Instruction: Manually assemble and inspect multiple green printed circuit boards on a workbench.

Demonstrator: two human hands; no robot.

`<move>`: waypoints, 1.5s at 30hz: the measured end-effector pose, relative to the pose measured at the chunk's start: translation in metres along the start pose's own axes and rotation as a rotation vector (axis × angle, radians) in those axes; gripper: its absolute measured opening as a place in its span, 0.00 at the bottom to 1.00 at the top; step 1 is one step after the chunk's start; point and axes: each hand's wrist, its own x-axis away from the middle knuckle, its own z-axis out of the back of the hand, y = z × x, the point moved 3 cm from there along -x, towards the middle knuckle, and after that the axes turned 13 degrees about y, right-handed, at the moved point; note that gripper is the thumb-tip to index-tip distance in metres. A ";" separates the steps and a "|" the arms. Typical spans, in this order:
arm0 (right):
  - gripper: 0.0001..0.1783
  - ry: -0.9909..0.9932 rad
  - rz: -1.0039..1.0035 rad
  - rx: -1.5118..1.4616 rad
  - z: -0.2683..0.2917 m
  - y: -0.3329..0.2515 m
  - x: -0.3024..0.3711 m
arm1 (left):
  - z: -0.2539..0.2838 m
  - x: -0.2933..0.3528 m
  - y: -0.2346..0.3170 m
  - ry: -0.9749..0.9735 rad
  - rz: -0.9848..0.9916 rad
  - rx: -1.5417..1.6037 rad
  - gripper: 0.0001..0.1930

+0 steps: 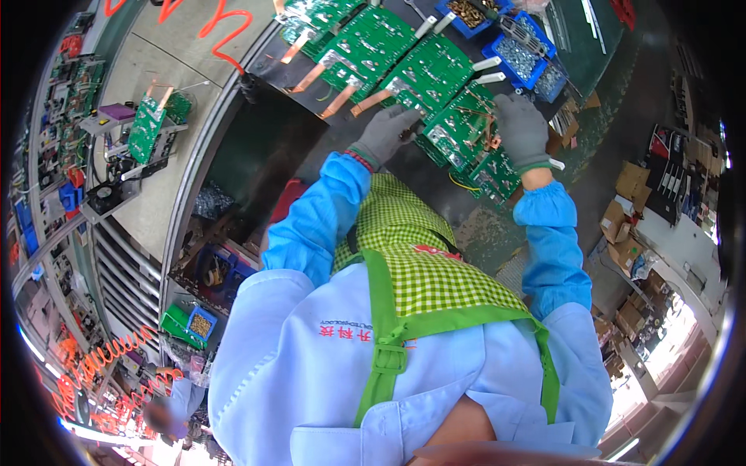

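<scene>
Several green circuit boards (426, 76) lie in a row on a dark bench, with copper strips (309, 78) sticking out along their near side. My left hand (386, 136), in a grey glove, is at the near edge of one board. Its fingers are closed near a small dark item that I cannot make out. Over the right edge of the nearest board (460, 133) is my right hand (522, 130), also gloved in grey, its fingers curled beside thin copper-coloured wires (491, 130). Whatever those fingers hold is hidden. A yellow wire (465, 185) hangs from that board's near end.
Blue bins (519, 60) with metal fasteners stand at the far right of the boards. White bars (488, 64) jut from the boards' right side. An orange coiled hose (225, 23) hangs at upper left. Another board (146, 130) rests on a fixture at left.
</scene>
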 end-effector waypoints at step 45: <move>0.19 -0.421 -0.472 -0.923 -0.006 -0.137 0.063 | 0.000 -0.008 0.009 -0.032 0.702 0.312 0.19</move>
